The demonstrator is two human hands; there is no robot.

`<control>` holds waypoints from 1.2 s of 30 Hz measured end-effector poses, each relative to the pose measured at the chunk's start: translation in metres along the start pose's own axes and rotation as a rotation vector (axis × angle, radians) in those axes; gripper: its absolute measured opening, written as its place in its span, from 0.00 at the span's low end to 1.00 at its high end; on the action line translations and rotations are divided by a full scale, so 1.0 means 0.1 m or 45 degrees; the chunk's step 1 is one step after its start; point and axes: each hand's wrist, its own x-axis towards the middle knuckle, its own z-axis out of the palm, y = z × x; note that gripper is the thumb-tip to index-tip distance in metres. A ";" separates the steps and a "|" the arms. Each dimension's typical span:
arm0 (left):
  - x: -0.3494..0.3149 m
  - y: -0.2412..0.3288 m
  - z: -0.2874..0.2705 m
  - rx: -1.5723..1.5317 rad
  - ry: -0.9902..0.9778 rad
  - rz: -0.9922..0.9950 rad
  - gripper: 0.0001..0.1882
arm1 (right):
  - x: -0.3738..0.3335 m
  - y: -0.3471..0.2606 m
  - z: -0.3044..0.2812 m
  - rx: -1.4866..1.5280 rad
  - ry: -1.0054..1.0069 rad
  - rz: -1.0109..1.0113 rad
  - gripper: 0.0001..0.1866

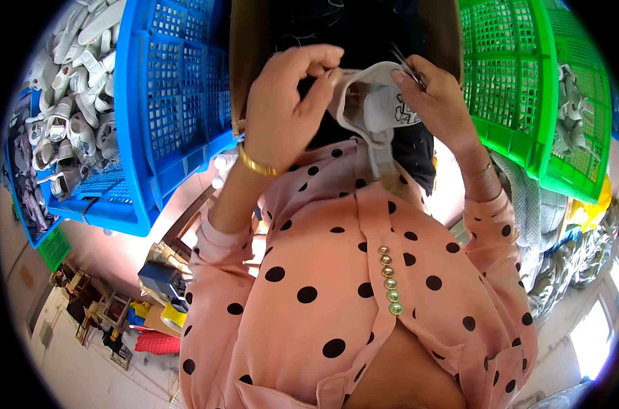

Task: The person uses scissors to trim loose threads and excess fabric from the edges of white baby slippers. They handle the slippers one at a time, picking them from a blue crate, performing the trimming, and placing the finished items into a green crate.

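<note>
A white shoe upper (pixel 366 133), its tongue (pixel 391 109) marked with a black printed pattern, hangs between my hands in front of my chest. With thumb and forefinger pinched together, my left hand (pixel 282 102) grips the upper's left edge. My right hand (pixel 439 95) is closed at the other side, its thumb against the upper near the tongue. Thin metal blades of small scissors (pixel 408 66) stick out from the right fingers, pointing up and left; their handles are hidden in the palm.
To the left stands a blue plastic crate (pixel 133 102), beside a heap of white shoes (pixel 74 129). On the right, a green plastic crate (pixel 548 109) holds several pale pieces (pixel 572 112). Grey-white material (pixel 575 273) lies piled below it. A dark surface (pixel 309 27) is beyond my hands.
</note>
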 end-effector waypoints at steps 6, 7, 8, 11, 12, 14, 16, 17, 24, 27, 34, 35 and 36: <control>-0.33 0.42 0.12 0.249 -0.186 0.133 0.18 | -0.10 0.00 0.20 0.276 0.151 0.308 0.11; -0.38 0.44 0.15 0.357 -0.174 0.129 0.22 | -0.10 0.13 0.31 0.144 0.235 0.230 0.10; -0.37 0.40 0.19 0.400 -0.207 0.157 0.23 | -0.10 0.23 0.36 0.029 0.303 0.163 0.10; -0.37 0.24 0.41 0.564 -0.071 0.218 0.14 | -0.14 0.43 0.40 0.092 0.386 0.090 0.09; -0.36 0.16 0.45 0.642 -0.104 0.239 0.15 | -0.15 0.52 0.45 0.337 0.359 0.154 0.09; -0.39 0.24 0.41 0.918 -0.114 0.273 0.15 | -0.17 0.37 0.53 0.704 0.391 0.488 0.10; -0.40 0.15 0.48 1.071 -0.029 0.334 0.16 | -0.25 0.09 0.52 0.893 0.332 0.597 0.13; -0.37 0.13 0.48 1.136 -0.009 0.370 0.16 | -0.30 -0.01 0.48 0.968 0.334 0.604 0.14; -0.29 0.02 0.65 0.898 -0.039 0.325 0.18 | -0.40 -0.17 0.62 1.157 0.410 0.526 0.16; -0.34 -0.05 0.57 0.435 -0.074 0.181 0.15 | -0.54 0.18 0.63 1.200 0.296 0.612 0.18; -0.55 -0.08 0.79 0.252 -0.252 0.128 0.09 | -0.82 0.28 0.72 0.828 0.454 0.624 0.15; -0.55 -0.04 0.76 0.258 -0.365 0.073 0.08 | -0.84 0.33 0.74 0.776 0.489 0.661 0.14; -0.63 -0.09 0.87 0.237 -0.353 0.048 0.09 | -0.86 0.37 0.76 0.723 0.524 0.698 0.14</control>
